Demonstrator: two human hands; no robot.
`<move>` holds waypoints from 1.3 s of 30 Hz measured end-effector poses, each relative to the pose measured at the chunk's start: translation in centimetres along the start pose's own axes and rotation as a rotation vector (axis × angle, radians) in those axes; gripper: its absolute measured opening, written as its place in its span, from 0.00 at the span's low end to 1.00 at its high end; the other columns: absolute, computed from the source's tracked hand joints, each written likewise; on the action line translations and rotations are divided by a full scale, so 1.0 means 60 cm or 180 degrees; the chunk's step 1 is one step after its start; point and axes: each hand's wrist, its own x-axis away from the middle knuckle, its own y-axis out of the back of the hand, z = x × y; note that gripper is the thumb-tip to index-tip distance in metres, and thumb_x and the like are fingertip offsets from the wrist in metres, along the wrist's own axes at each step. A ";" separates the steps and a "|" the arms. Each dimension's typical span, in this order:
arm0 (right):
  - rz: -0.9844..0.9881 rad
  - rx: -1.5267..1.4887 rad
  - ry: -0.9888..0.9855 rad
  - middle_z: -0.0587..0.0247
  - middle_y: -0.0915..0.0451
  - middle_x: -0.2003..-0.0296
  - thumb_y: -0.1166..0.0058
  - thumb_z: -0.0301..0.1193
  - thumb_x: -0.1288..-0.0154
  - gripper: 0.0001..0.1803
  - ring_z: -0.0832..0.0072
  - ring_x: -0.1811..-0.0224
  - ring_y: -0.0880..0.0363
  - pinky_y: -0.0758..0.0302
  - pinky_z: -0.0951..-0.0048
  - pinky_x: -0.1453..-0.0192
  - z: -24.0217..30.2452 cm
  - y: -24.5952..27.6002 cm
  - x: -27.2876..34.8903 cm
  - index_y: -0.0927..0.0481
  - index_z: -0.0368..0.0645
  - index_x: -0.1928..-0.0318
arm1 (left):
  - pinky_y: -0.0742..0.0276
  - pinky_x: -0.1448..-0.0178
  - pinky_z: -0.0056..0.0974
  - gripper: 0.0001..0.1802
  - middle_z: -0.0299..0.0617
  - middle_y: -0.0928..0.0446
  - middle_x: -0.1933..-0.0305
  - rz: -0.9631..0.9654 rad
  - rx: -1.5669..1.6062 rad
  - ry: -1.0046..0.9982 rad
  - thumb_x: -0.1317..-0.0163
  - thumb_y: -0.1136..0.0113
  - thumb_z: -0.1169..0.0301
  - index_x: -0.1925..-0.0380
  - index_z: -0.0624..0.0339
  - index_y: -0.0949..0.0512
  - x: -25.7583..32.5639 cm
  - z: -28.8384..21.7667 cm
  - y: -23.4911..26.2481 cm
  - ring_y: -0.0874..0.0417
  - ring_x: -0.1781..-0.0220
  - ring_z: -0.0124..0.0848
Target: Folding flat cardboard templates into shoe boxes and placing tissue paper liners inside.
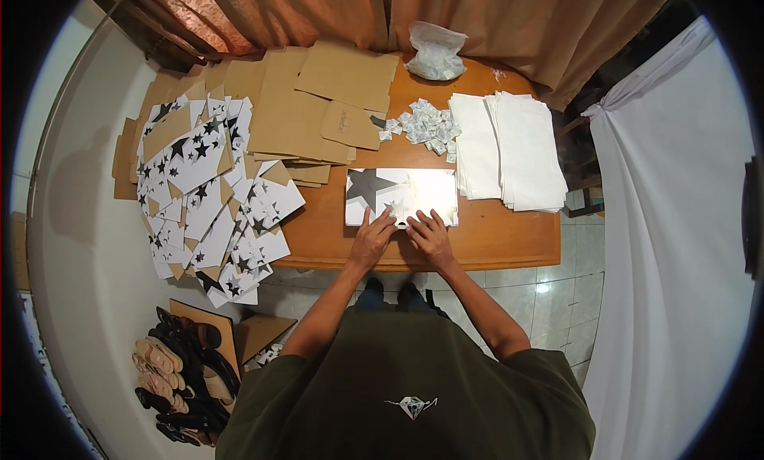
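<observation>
1. At the near-centre of the brown wooden worktop (493, 237): a flat white rectangular cardboard box printed with black stars (402, 196), lying lengthwise, with one large dark star at its left end.
2. On the worktop's left end, spilling over the edge: a loose heap of unfolded white star-printed cardboard box blanks (211, 197), brown on their undersides.
3. Behind the box, toward the curtain: a stack of plain brown cardboard sheets (318, 102).
4. Right of the box: a pile of plain white paper sheets (509, 150), squared in overlapping stacks.
5. Between the brown sheets and the white paper: a small mound of little white sachets (426, 126); behind it, a clear plastic bag of the same sachets (436, 54).
6. Left hand (372, 235): open, fingers spread, fingertips pressing the box's near edge, gripping nothing.
7. Right hand (430, 233): open likewise, flat on the near edge just beside the left hand, both forearms reaching straight forward.
</observation>
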 end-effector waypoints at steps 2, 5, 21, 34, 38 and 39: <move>0.0010 -0.0018 -0.0016 0.63 0.18 0.42 0.38 0.27 0.44 0.18 0.58 0.34 0.25 0.34 0.44 0.26 0.001 0.001 -0.001 0.15 0.45 0.51 | 0.41 0.24 0.66 0.10 0.40 0.16 0.49 -0.0051 0.0013 0.0018 0.41 0.33 0.78 0.59 0.59 0.16 -0.001 0.000 -0.003 0.22 0.31 0.41; 0.0022 -0.0068 -0.0074 0.62 0.18 0.42 0.44 0.28 0.40 0.15 0.58 0.35 0.24 0.35 0.45 0.26 0.003 0.001 -0.005 0.15 0.43 0.52 | 0.40 0.24 0.66 0.07 0.40 0.15 0.50 -0.0116 0.0022 0.0026 0.39 0.34 0.77 0.60 0.61 0.16 -0.003 0.002 -0.005 0.21 0.32 0.40; -0.0071 -0.0222 -0.0173 0.61 0.18 0.44 0.44 0.26 0.41 0.15 0.57 0.33 0.25 0.35 0.44 0.26 0.001 -0.003 -0.018 0.15 0.41 0.52 | 0.45 0.22 0.69 0.19 0.38 0.20 0.47 0.0134 -0.0066 0.0025 0.46 0.30 0.77 0.53 0.53 0.14 -0.014 0.002 0.005 0.27 0.29 0.40; -0.0185 -0.0477 -0.0446 0.63 0.17 0.46 0.44 0.25 0.41 0.12 0.59 0.36 0.23 0.34 0.47 0.26 0.005 -0.008 -0.027 0.16 0.43 0.55 | 0.45 0.23 0.69 0.15 0.40 0.18 0.49 0.0113 -0.0084 0.0085 0.43 0.33 0.76 0.54 0.55 0.15 -0.012 0.010 0.000 0.24 0.31 0.42; -0.0057 -0.0275 -0.0310 0.63 0.17 0.46 0.43 0.26 0.40 0.13 0.59 0.36 0.23 0.34 0.46 0.27 0.010 -0.002 -0.032 0.15 0.43 0.55 | 0.45 0.23 0.69 0.15 0.40 0.19 0.48 0.0089 -0.0064 0.0119 0.43 0.33 0.76 0.54 0.56 0.16 -0.015 0.011 0.006 0.26 0.30 0.42; -0.0081 -0.0099 -0.0204 0.63 0.17 0.45 0.43 0.26 0.40 0.13 0.59 0.35 0.24 0.34 0.45 0.27 0.008 -0.004 -0.029 0.15 0.44 0.55 | 0.45 0.23 0.69 0.15 0.40 0.19 0.47 0.0140 -0.0018 0.0121 0.43 0.33 0.76 0.54 0.56 0.17 -0.018 0.009 0.010 0.26 0.29 0.42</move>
